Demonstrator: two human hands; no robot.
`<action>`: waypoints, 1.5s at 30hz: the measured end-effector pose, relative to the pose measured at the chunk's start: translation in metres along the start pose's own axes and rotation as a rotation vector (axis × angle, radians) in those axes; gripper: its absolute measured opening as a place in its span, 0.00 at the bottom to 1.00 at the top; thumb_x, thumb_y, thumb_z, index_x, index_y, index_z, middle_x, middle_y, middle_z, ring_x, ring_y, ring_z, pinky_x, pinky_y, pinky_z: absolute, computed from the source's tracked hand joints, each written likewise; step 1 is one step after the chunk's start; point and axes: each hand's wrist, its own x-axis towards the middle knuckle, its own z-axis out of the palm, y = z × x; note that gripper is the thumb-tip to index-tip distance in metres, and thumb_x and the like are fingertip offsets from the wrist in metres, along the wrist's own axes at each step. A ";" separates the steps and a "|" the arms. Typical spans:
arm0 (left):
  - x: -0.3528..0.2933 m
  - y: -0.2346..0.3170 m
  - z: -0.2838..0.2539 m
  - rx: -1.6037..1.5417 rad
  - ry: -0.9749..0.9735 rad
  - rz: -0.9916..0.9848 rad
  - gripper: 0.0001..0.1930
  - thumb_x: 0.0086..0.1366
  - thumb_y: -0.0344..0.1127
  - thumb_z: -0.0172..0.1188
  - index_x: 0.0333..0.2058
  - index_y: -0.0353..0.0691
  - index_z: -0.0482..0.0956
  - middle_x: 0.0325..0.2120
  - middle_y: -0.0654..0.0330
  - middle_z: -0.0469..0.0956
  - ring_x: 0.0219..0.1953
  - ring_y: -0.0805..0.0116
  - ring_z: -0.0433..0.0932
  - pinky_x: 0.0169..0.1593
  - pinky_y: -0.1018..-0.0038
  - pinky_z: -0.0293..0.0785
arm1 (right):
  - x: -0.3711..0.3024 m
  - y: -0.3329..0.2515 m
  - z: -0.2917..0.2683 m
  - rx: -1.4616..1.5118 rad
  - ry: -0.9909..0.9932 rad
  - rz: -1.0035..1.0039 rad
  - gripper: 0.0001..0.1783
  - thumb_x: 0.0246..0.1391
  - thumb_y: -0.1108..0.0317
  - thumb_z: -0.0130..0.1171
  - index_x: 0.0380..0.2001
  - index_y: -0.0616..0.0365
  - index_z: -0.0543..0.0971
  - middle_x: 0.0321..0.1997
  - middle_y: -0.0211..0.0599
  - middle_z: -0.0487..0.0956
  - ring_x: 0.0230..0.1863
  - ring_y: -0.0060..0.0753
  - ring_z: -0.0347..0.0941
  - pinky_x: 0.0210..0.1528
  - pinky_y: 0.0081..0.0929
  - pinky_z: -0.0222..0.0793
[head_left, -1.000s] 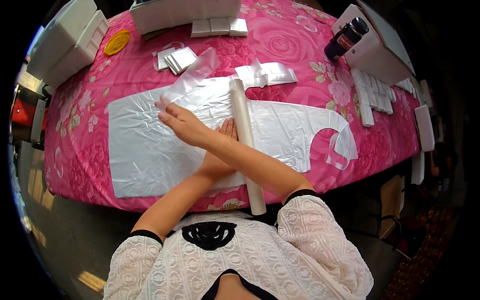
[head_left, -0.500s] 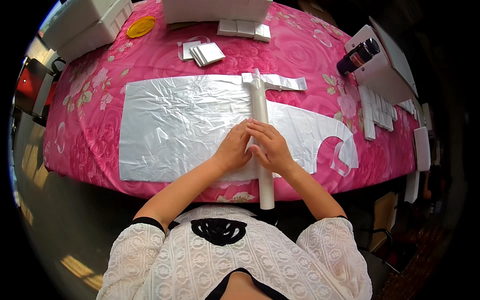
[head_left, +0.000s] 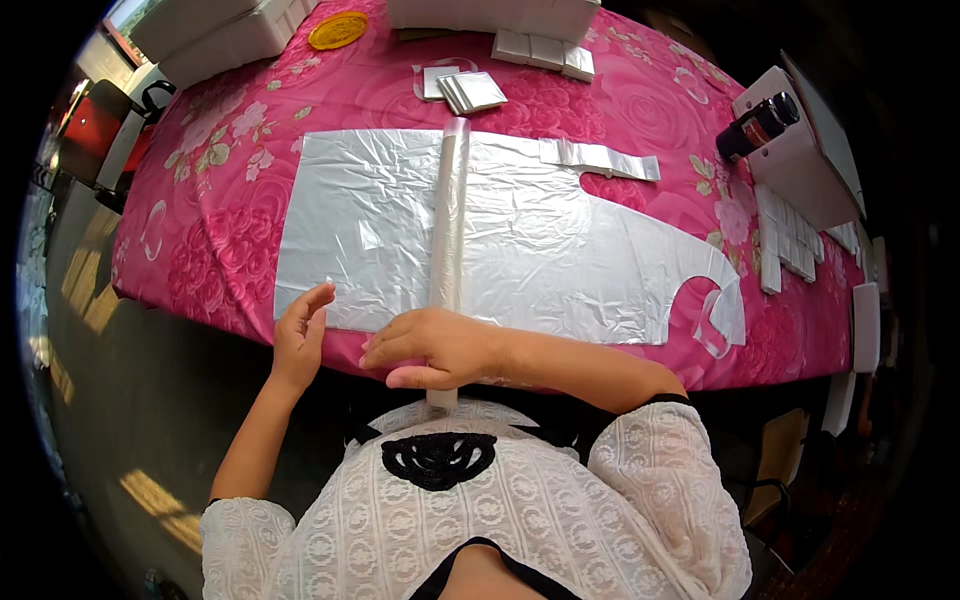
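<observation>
White plastic sheet [head_left: 560, 250], one: spread flat on pink cloth [head_left: 640, 110], curved cut-out to the right, apparently to give the roll [head_left: 450, 210] a smooth bed. Roll, one: crosswise on the sheet, near end past the cloth's front edge, perhaps for easy reach. Right hand [head_left: 430, 345]: over the roll's near part, fingers spread, unclenched; contact cannot be told. Left hand [head_left: 300, 335]: empty, loosely curved by the sheet's near left corner. Packets [head_left: 475, 92]: beyond the sheet, likely to leave it free
</observation>
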 end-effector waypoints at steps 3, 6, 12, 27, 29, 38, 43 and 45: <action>-0.030 -0.008 -0.020 -0.049 0.043 -0.113 0.15 0.62 0.27 0.44 0.47 0.31 0.70 0.43 0.54 0.74 0.47 0.66 0.72 0.51 0.73 0.66 | 0.005 0.030 -0.027 -0.404 0.209 0.083 0.23 0.54 0.54 0.49 0.46 0.60 0.73 0.47 0.47 0.73 0.53 0.47 0.66 0.55 0.38 0.59; -0.053 -0.003 -0.025 0.037 0.081 -0.146 0.15 0.61 0.28 0.46 0.47 0.31 0.70 0.44 0.52 0.73 0.47 0.64 0.72 0.52 0.73 0.66 | 0.012 0.065 -0.037 -0.773 0.090 0.126 0.32 0.54 0.48 0.46 0.56 0.57 0.63 0.60 0.45 0.63 0.63 0.47 0.52 0.63 0.42 0.47; -0.065 -0.006 -0.009 0.408 0.083 -0.022 0.30 0.56 0.39 0.56 0.54 0.31 0.57 0.42 0.48 0.67 0.44 0.54 0.68 0.47 0.66 0.66 | 0.088 0.104 -0.010 -0.821 -0.043 -0.010 0.35 0.51 0.44 0.46 0.55 0.59 0.65 0.61 0.43 0.61 0.64 0.44 0.51 0.64 0.44 0.41; -0.039 0.023 0.008 -0.994 -0.243 -0.373 0.31 0.50 0.43 0.64 0.48 0.29 0.65 0.32 0.58 0.73 0.31 0.73 0.74 0.35 0.76 0.74 | 0.129 0.044 -0.002 1.109 0.663 0.323 0.43 0.41 0.64 0.58 0.58 0.67 0.50 0.53 0.52 0.64 0.53 0.39 0.65 0.54 0.33 0.63; -0.030 0.028 0.014 -1.230 -0.433 -0.357 0.38 0.48 0.50 0.61 0.51 0.26 0.62 0.29 0.56 0.73 0.28 0.72 0.74 0.32 0.76 0.75 | 0.117 0.033 -0.019 1.319 0.639 0.148 0.37 0.42 0.61 0.61 0.53 0.63 0.57 0.38 0.38 0.72 0.39 0.27 0.71 0.44 0.28 0.71; 0.017 0.067 0.055 -0.451 -0.207 -0.357 0.21 0.50 0.34 0.65 0.40 0.33 0.68 0.31 0.60 0.74 0.31 0.75 0.73 0.34 0.76 0.71 | 0.075 0.002 -0.071 0.602 0.872 0.317 0.30 0.41 0.59 0.66 0.44 0.62 0.66 0.33 0.34 0.71 0.34 0.25 0.71 0.39 0.28 0.67; 0.018 0.079 0.069 -0.490 -0.059 -0.281 0.15 0.50 0.30 0.64 0.35 0.35 0.69 0.27 0.63 0.73 0.27 0.77 0.72 0.31 0.78 0.70 | 0.045 0.003 -0.079 0.700 0.668 0.248 0.24 0.38 0.60 0.71 0.33 0.60 0.70 0.27 0.29 0.73 0.27 0.20 0.68 0.29 0.20 0.65; 0.019 0.084 0.068 -0.410 -0.004 -0.233 0.14 0.50 0.28 0.63 0.34 0.35 0.69 0.25 0.64 0.73 0.26 0.78 0.71 0.30 0.79 0.69 | 0.026 0.010 -0.083 0.721 0.549 0.329 0.21 0.36 0.63 0.72 0.30 0.59 0.72 0.25 0.27 0.73 0.23 0.17 0.66 0.24 0.17 0.62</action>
